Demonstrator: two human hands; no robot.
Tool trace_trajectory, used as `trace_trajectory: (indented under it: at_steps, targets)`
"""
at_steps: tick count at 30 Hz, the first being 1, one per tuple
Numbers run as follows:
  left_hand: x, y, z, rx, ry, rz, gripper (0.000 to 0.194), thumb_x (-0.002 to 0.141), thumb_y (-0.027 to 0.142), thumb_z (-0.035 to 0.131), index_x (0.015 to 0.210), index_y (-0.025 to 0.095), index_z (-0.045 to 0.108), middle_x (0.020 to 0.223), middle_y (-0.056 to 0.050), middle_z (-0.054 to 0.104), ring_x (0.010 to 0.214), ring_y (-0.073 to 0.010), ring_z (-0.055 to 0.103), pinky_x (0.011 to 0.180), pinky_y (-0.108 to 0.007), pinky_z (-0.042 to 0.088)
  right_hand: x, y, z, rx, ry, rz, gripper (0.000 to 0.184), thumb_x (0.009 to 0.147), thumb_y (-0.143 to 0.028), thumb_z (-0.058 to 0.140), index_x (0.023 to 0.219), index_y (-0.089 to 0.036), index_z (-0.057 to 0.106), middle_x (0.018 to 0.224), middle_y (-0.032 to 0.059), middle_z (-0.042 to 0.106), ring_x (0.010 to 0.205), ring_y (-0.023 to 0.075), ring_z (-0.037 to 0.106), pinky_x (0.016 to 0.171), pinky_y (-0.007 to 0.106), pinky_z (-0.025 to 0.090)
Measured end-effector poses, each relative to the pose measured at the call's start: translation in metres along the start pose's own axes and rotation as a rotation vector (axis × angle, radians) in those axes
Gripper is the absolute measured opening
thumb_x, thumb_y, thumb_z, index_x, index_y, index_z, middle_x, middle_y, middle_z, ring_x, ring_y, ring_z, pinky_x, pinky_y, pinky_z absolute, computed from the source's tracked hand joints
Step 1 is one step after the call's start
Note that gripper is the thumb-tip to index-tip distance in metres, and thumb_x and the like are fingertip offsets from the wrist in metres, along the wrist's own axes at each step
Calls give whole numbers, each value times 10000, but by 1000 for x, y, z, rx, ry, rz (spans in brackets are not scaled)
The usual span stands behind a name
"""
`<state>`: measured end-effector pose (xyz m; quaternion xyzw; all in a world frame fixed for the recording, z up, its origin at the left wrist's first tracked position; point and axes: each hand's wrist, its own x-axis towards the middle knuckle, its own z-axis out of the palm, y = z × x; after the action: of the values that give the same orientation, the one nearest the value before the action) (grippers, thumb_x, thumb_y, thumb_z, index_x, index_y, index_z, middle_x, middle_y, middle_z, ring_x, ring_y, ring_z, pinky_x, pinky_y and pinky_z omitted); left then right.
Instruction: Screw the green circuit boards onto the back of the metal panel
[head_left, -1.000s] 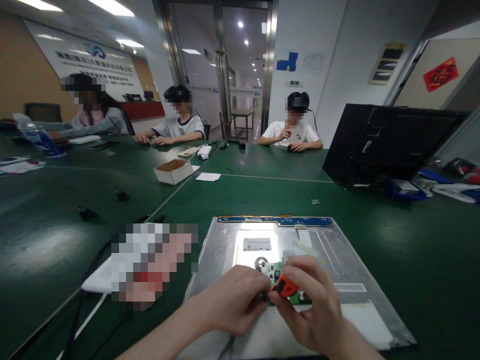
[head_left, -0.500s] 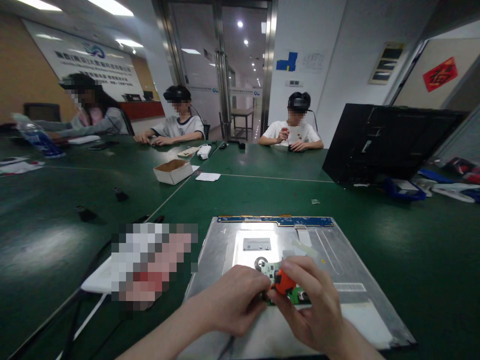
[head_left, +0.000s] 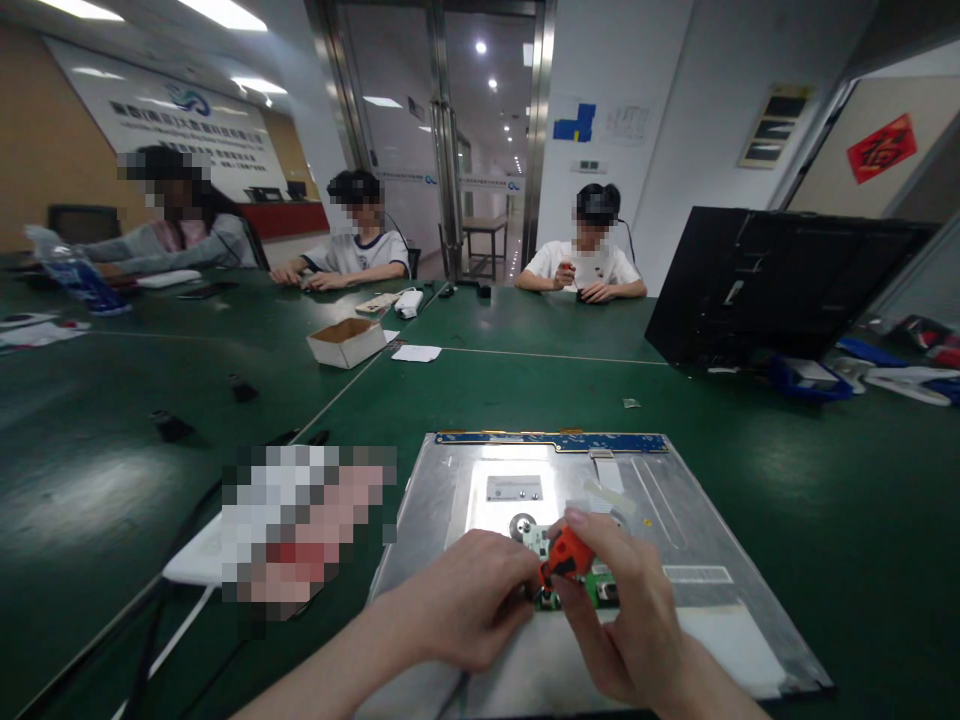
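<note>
My right hand grips the orange and black handle of a screwdriver between thumb and fingers. The screwdriver stands over a green circuit board, its tip hidden. My left hand is closed beside the handle's lower end, fingertips pressed together at the board's left side; what they pinch is hidden. Beneath both hands lies a silver metal display panel with a blue circuit strip along its far edge. A cable runs out under my left wrist.
Left of the panel are a white object, partly blurred out, and dark cables. Farther off stand an open box and a black monitor. Several people sit across the green table.
The screwdriver handle has turned in my right hand, whose fingers have shifted their grip on it. My left hand and the panel have stayed in place.
</note>
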<state>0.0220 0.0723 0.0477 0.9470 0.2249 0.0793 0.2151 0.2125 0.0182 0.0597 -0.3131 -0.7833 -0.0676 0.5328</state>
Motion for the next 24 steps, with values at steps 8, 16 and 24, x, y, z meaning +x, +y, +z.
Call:
trace_trajectory:
  at_steps: [8,16,24]
  targets:
    - [0,0,1,-2,26,16,99,788,102,555,845,181,541,824,-43,680,743,-228,661,634,-302,471,6,1,5,24,26,-11,417,932,-144,534,1338,-168,441,921,61,699,823,183,683,637,287,565]
    - [-1,-1,1,8,20,14,178,775,103,562,935,179,579,884,-52,697,787,-242,664,659,-318,475,0,-1,3,-73,51,-11,362,909,-152,532,1269,-123,502,1011,94,714,958,183,691,787,296,569]
    - [0,0,0,17,16,-7,143,760,108,563,888,167,591,817,-41,681,724,-228,651,621,-310,461,6,0,7,-13,72,-21,385,917,-153,564,1285,-143,454,906,53,716,779,173,703,664,276,575]
